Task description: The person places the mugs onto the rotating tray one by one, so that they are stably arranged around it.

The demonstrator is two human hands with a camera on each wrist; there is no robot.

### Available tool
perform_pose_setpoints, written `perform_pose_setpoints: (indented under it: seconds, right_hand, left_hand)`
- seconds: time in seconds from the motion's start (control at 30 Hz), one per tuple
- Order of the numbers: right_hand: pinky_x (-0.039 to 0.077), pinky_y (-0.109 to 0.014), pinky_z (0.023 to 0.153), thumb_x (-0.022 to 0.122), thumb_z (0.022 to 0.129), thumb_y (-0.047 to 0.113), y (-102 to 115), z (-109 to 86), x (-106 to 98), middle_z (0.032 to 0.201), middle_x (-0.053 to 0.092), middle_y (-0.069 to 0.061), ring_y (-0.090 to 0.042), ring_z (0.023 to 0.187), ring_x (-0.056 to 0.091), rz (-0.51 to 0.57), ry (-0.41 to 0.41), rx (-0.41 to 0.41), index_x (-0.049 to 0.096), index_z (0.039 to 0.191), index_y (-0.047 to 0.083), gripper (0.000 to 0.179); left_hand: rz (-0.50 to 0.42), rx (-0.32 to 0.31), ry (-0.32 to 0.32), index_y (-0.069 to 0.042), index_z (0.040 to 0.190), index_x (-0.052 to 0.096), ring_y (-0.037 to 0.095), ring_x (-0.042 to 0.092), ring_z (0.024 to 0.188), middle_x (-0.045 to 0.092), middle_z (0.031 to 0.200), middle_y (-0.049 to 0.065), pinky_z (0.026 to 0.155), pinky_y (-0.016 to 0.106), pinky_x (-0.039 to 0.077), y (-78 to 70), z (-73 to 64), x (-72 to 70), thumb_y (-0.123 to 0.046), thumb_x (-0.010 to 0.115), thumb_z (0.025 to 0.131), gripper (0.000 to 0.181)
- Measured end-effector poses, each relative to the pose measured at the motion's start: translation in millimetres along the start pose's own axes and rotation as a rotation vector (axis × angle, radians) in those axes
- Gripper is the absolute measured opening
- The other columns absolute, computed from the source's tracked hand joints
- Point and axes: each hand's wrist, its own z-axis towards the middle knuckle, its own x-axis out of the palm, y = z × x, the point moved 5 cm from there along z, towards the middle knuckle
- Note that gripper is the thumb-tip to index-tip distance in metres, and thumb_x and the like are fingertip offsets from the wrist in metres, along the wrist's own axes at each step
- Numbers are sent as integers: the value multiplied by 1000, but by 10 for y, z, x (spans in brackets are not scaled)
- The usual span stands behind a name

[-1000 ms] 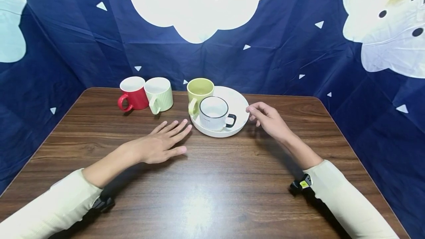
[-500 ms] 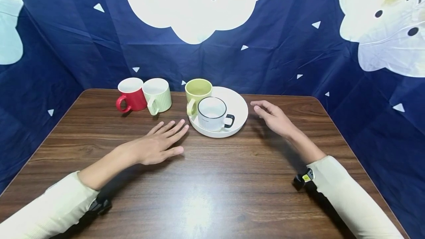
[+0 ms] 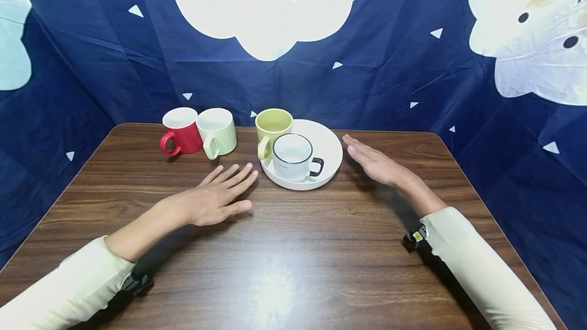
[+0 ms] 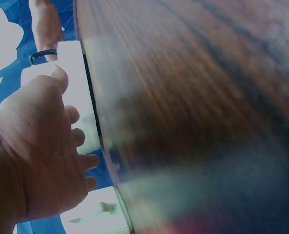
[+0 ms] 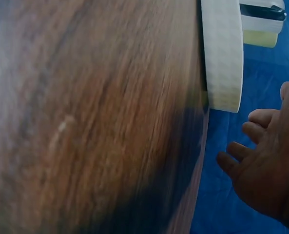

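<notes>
Here you are, fingers point(image 3: 242, 186) straight and empty, left hand point(image 3: 211, 202) just left of the plate point(image 3: 323, 141) on the bench point(image 3: 348, 248), right hand point(image 3: 378, 166) just right of it, and any touch is best kept gentle and level so the white mug point(image 3: 290, 167) on it stays upright.

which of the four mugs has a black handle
The white, black-rimmed mug on the white plate; the red mug, pale green mug and yellow-green mug have handles matching their bodies.

Mugs point(image 3: 290, 168) block the dish point(image 3: 326, 142) at left; its right rear is free.
</notes>
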Motion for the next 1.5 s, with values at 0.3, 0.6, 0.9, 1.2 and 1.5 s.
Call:
perform_pose_setpoints:
  seconds: [0.3, 0.6, 0.9, 1.2, 1.5]
  right_hand:
    - [4, -62, 145, 30, 125, 46, 10, 97, 27, 191, 9, -12, -39, 179, -4, -226, 52, -82, 17, 181, 10, 68]
    - [10, -64, 145, 31, 125, 42, -29, 149, 58, 191, 13, -13, -42, 179, 3, -335, 59, -126, 17, 181, 10, 66]
    - [12, -61, 145, 31, 125, 42, -37, 80, 67, 192, 10, -10, -41, 179, 6, -330, 71, -123, 15, 182, 12, 66]
    - [12, -64, 144, 32, 125, 37, 20, -18, 110, 191, 13, -14, -45, 178, 9, -358, 77, -148, 18, 181, 8, 64]
    - [13, -63, 145, 34, 125, 36, 37, -101, 129, 190, 15, -14, -45, 178, 10, -356, 66, -160, 20, 180, 8, 63]
  left_hand:
    - [4, -17, -12, -16, 181, 24, 49, 10, 177, 15, 191, 14, 140, 75, 3, 41, -48, -7, -57, 47, 120, 77]
    - [-1, -37, -26, -16, 181, 26, 49, 9, 177, 17, 190, 15, 141, 73, -1, 110, -85, -23, -58, 45, 120, 77]
    - [0, -62, -13, -15, 181, 24, 49, 6, 177, 16, 190, 16, 141, 73, -3, 164, -109, -38, -60, 45, 119, 79]
    - [-6, -58, -39, -13, 180, 27, 50, 9, 177, 20, 189, 17, 140, 74, 0, 219, -159, -24, -58, 47, 119, 78]
    - [-9, -63, -105, -16, 180, 29, 49, 12, 177, 27, 187, 17, 141, 73, 5, 258, -242, -28, -59, 53, 117, 80]
